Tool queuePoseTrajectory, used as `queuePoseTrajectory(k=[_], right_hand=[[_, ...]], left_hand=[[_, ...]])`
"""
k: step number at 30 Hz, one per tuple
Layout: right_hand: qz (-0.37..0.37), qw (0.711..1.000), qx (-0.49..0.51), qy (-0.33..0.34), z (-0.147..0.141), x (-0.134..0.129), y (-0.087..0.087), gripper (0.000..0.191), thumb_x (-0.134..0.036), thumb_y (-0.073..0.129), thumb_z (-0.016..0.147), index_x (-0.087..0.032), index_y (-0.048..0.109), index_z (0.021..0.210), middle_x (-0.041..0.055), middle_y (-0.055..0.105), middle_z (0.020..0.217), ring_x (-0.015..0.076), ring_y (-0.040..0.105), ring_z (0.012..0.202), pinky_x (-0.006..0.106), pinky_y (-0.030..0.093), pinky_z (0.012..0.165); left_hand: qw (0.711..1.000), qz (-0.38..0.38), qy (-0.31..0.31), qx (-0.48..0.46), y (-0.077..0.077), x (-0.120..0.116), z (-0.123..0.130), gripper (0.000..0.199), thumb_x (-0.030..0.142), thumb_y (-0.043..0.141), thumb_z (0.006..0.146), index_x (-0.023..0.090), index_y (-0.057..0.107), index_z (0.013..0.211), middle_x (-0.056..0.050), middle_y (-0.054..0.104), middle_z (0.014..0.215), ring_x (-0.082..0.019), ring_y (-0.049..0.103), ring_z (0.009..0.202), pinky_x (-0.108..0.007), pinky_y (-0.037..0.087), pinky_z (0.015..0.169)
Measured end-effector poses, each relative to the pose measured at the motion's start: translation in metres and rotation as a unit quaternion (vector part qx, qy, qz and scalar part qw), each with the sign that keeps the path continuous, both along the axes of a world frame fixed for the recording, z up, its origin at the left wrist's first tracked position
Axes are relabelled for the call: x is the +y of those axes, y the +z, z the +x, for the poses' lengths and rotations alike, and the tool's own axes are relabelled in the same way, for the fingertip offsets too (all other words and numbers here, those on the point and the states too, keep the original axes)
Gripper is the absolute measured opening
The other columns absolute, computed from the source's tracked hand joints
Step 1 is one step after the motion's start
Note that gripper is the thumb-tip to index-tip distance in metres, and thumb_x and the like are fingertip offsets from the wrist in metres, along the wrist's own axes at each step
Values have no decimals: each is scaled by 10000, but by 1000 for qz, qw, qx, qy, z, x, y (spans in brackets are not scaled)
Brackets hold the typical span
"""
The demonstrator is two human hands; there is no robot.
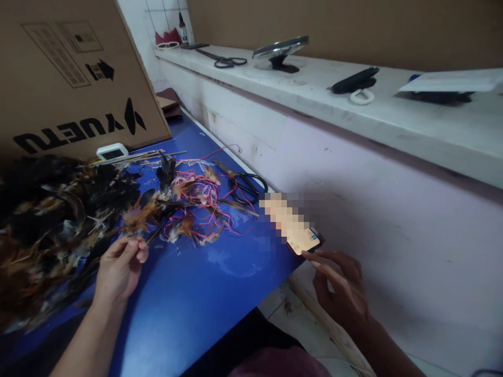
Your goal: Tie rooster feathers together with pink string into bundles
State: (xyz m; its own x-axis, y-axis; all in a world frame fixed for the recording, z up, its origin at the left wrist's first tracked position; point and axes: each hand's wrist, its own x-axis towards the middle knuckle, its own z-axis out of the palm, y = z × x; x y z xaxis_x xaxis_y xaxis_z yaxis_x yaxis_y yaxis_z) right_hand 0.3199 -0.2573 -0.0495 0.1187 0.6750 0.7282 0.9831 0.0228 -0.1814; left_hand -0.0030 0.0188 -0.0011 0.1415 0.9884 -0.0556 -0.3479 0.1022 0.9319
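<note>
Pinching feathers (140,219), L hand (121,264); R hand (342,287) nr phone (305,242).

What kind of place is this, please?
Probably a small home workshop for feather craft: a pile of loose feathers, tangled red string and black-handled scissors lie on a blue table.

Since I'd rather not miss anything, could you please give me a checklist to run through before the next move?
1. Left hand pinching the brown feathers: ok.
2. Right hand free of any held object: ok.
3. Right fingertip touching the phone: cannot tell.
4. Phone screen lit: ok.
5. Red thread untangled: not ok, it lies in a snarl.
6. Scissors clear of thread: not ok, strands lie at them.
</note>
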Motion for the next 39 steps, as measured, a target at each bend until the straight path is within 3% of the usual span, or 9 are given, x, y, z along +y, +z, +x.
queuePoseTrajectory(k=[5, 16, 27, 39], right_hand=[[-16, 1000, -12, -1, 3, 2, 1, 486, 33, 572, 696, -220, 493, 1103, 64, 704, 973, 233, 588, 993, 441, 417, 866], [26, 998, 21, -47, 6, -1, 14, 499, 57, 564, 684, -226, 506, 1092, 67, 683, 944, 237, 596, 946, 437, 446, 831], [6, 1000, 16, -4, 5, -2, 5, 515, 54, 556, 690, -213, 492, 1125, 69, 697, 942, 236, 594, 944, 454, 435, 836], [-4, 1000, 8, 1, 7, 1, 12, 528, 24, 544, 712, -238, 479, 1165, 70, 662, 987, 236, 574, 973, 447, 426, 849]], left_hand=[[1000, -1, -9, -8, 0, 0, -2, 269, 178, 832, 491, 140, 613, 642, -23, 624, 616, -84, 488, 480, -185, 364, 405], [999, 29, -16, 2, 6, -13, 6, 269, 241, 822, 525, 162, 614, 677, 3, 605, 604, -84, 476, 474, -201, 374, 411], [999, -1, -40, 18, 6, -21, 13, 264, 269, 817, 534, 162, 615, 666, 3, 587, 585, -78, 469, 464, -194, 367, 417], [999, -1, -50, 22, 1, -22, 12, 234, 265, 798, 575, 165, 616, 681, 0, 585, 588, -80, 472, 477, -189, 365, 420]])
